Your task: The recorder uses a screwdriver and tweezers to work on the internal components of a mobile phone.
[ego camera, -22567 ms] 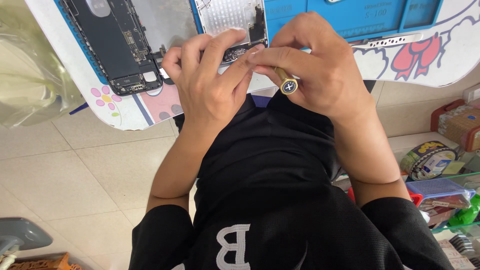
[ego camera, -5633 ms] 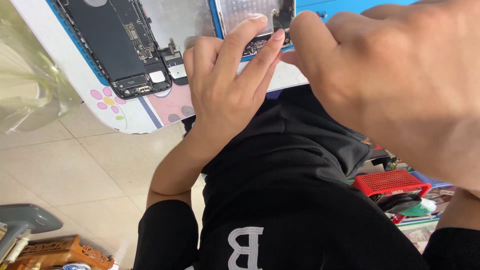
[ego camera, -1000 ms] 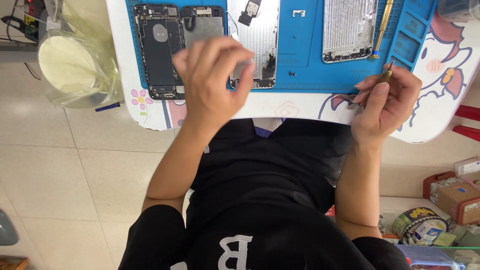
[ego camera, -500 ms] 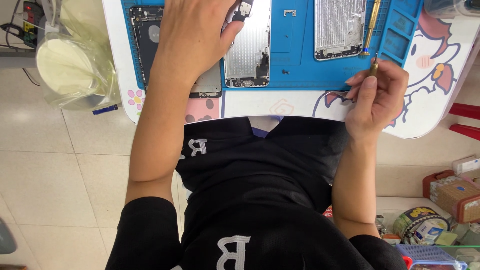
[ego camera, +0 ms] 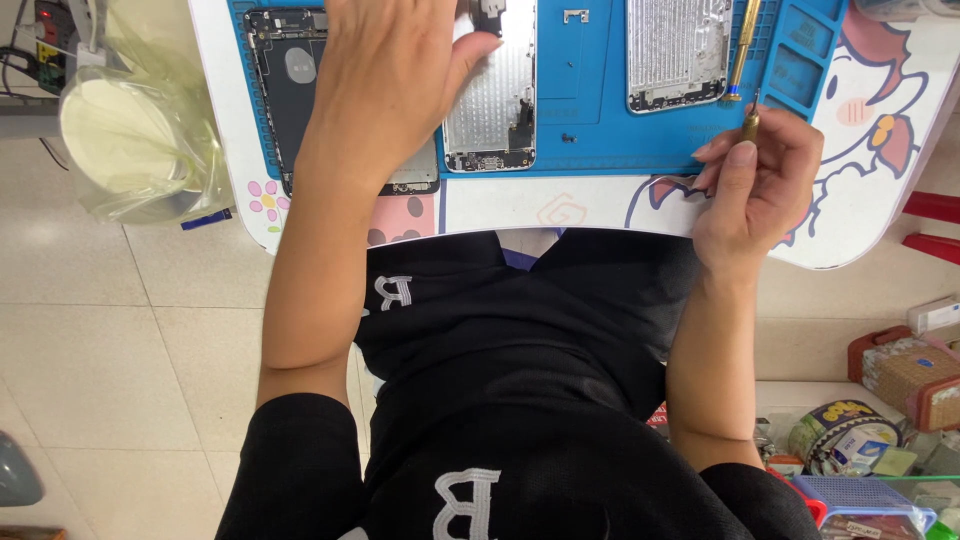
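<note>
Three opened phone housings are lying on the blue work mat (ego camera: pixel 600 120) along the upper edge of the frame: one dark housing (ego camera: pixel 290 90) at upper left, one silver housing (ego camera: pixel 495 115) at centre, one silver housing (ego camera: pixel 675 55) at upper right. Two screwdrivers are showing. One brass screwdriver (ego camera: pixel 748 122) is being pinched by the right hand (ego camera: pixel 755 190) at right centre; its long axis is running nearly vertical in the frame, tip pointing to the upper edge. The second screwdriver (ego camera: pixel 742 45) is lying on the mat just above it. The left hand (ego camera: pixel 395 75), fingers loosely spread and grasping nothing visible, is resting across the dark and centre housings.
</note>
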